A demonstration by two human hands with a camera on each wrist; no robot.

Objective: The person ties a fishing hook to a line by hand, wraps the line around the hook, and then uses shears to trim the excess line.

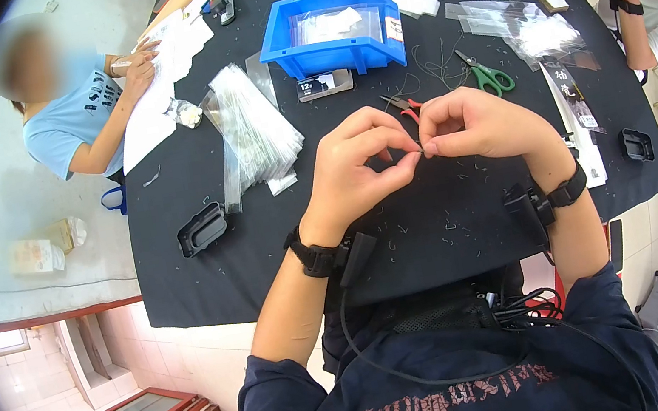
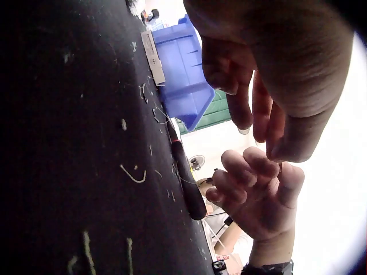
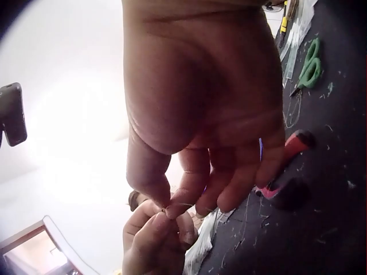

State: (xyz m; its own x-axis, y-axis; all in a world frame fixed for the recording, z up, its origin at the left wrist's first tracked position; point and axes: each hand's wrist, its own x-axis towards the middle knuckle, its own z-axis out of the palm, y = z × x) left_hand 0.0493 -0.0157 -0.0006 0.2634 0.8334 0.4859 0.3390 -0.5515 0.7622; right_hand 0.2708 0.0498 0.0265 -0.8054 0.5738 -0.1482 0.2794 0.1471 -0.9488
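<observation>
My left hand (image 1: pixel 361 162) and right hand (image 1: pixel 484 125) meet fingertip to fingertip above the black table. Each pinches between thumb and index finger. A thin pale line (image 3: pixel 182 204) shows at the joined fingertips in the right wrist view; most of what they pinch is hidden, and I cannot tell its exact kind. Just beyond the fingers lie red-handled pliers (image 1: pixel 406 106), and green-handled scissors (image 1: pixel 489 77) rest farther right. Loose thread-like line (image 1: pixel 440 63) is strewn close to the scissors.
A blue bin (image 1: pixel 297 60) holding clear packets stands behind the hands, a small box (image 1: pixel 324 84) before it. Bundled clear sleeves (image 1: pixel 252 127) lie left, more plastic bags (image 1: pixel 520 29) right. Black trays (image 1: pixel 202 229) sit near the edges. Two other people (image 1: pixel 87 115) are at the table.
</observation>
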